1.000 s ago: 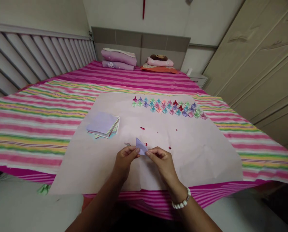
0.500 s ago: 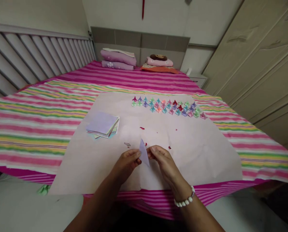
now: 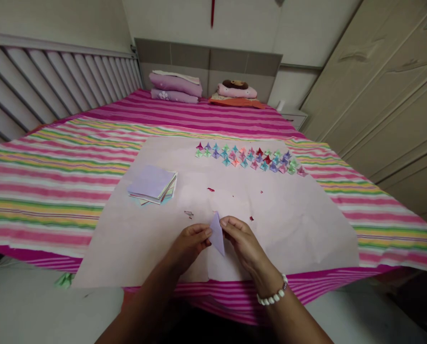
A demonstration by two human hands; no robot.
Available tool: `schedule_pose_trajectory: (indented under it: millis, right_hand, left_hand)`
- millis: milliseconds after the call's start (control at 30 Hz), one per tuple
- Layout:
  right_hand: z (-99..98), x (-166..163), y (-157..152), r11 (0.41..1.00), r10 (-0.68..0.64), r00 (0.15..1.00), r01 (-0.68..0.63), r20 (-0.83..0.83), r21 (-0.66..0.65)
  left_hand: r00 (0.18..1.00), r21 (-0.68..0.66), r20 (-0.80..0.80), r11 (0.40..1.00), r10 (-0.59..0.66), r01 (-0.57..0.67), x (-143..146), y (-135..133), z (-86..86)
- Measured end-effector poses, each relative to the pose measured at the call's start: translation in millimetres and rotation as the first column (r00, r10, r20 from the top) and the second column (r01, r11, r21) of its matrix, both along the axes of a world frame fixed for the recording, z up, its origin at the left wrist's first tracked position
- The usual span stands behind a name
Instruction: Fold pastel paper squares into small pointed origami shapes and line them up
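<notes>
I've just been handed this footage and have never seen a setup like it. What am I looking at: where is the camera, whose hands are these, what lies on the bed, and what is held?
There is no machine here. A person works with two bare hands, and the camera sits on their head, looking forward and down, so the arms enter from the bottom edge. The left hand and the right hand, whose wrist wears a white bead bracelet, pinch a folded lilac paper between the fingertips. They hold it over a large pale sheet spread on a striped bedcover. On the sheet lie a stack of paper squares to the left and, farther away, rows of small folded coloured shapes. Pillows rest by the headboard.
</notes>
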State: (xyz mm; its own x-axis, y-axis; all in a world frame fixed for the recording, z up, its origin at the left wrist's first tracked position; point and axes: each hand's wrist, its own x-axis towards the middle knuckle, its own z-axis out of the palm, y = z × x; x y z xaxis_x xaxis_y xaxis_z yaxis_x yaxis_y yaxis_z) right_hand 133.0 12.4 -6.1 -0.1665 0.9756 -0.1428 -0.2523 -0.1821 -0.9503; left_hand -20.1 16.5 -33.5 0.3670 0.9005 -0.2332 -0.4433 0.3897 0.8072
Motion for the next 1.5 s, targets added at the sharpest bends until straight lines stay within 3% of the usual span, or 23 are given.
schedule_pose_trajectory:
  millis: [167, 367, 600, 700, 867, 967, 1067, 1233, 1400, 1500]
  right_hand:
    - [1.5, 1.1, 0.3, 1.000, 0.009, 1.000, -0.009, -0.013, 0.015]
    - [1.8, 4.1, 2.3, 0.999, 0.014, 0.999, -0.016, 0.042, 0.050]
    - [0.6, 2.4, -0.3, 0.997, 0.068, 0.994, -0.071, 0.090, 0.030]
    - [-1.4, 0.7, 0.2, 0.998, 0.017, 0.991, -0.025, 0.130, 0.056]
    - [-8.8, -4.2, 1.8, 0.991, -0.054, 0.972, 0.024, 0.230, 0.131]
    - [-11.2, -7.9, 0.5, 0.971, -0.142, 0.926, 0.061, 0.349, 0.233]
    - [-10.8, -10.4, -1.9, 0.929, -0.241, 0.840, 0.055, 0.486, 0.366]
    - [-12.8, -12.6, -4.5, 0.839, -0.366, 0.707, -0.029, 0.604, 0.543]
    - [-16.9, -13.3, -4.2, 0.804, -0.447, 0.603, -0.052, 0.661, 0.592]
    - [-17.7, -12.9, -3.3, 0.809, -0.456, 0.574, -0.050, 0.680, 0.585]
  left_hand:
    - [1.000, 0.040, -0.017, 0.999, 0.026, -0.026, -0.7, 1.1, -0.3]
    - [0.969, 0.165, -0.218, 0.983, 0.118, -0.083, -3.7, 1.9, -1.4]
    - [0.976, 0.075, -0.147, 0.985, 0.162, -0.153, 0.5, 1.5, 3.3]
    - [0.937, 0.120, -0.235, 0.964, 0.259, -0.236, 2.2, 2.8, 1.8]
    - [0.797, 0.359, -0.461, 0.903, 0.390, -0.234, 5.1, 0.0, 0.6]
    - [0.760, 0.459, -0.496, 0.870, 0.420, -0.180, 7.9, -5.0, 4.6]
    - [0.750, 0.459, -0.551, 0.883, 0.367, -0.096, 11.8, -9.0, 9.8]
    - [0.648, 0.492, -0.625, 0.864, 0.436, -0.107, 17.0, -8.6, 10.9]
    - [0.508, 0.586, -0.686, 0.809, 0.521, -0.039, 17.4, -5.8, 6.5]
    - [0.472, 0.640, -0.674, 0.768, 0.569, -0.011, 18.0, -6.3, 4.1]
